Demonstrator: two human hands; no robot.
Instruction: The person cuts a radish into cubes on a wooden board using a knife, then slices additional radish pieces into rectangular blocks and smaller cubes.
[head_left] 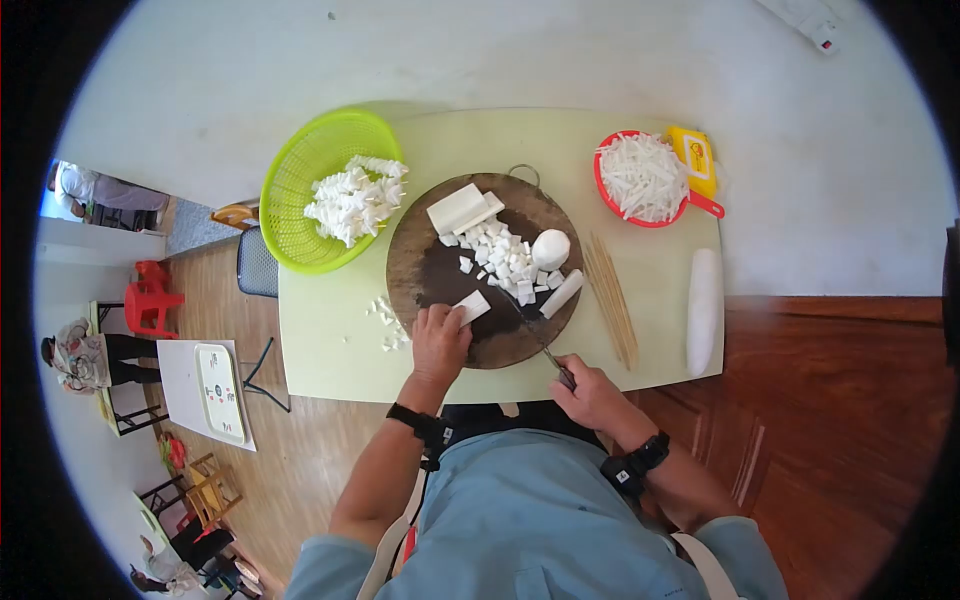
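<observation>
My left hand is closed on a flat piece of white radish at the lower edge of the round wooden chopping board. In my right hand is the handle of a knife, its thin blade pointing up and left over the board. A heap of white radish cubes lies mid-board. Around the heap are thick radish slabs, a rounded radish end and a long trimmed piece.
Left of the board stands a green basket with skewered white pieces. At right are bamboo skewers, a whole white radish, a red strainer of white strips and a yellow packet. White scraps lie beside the board.
</observation>
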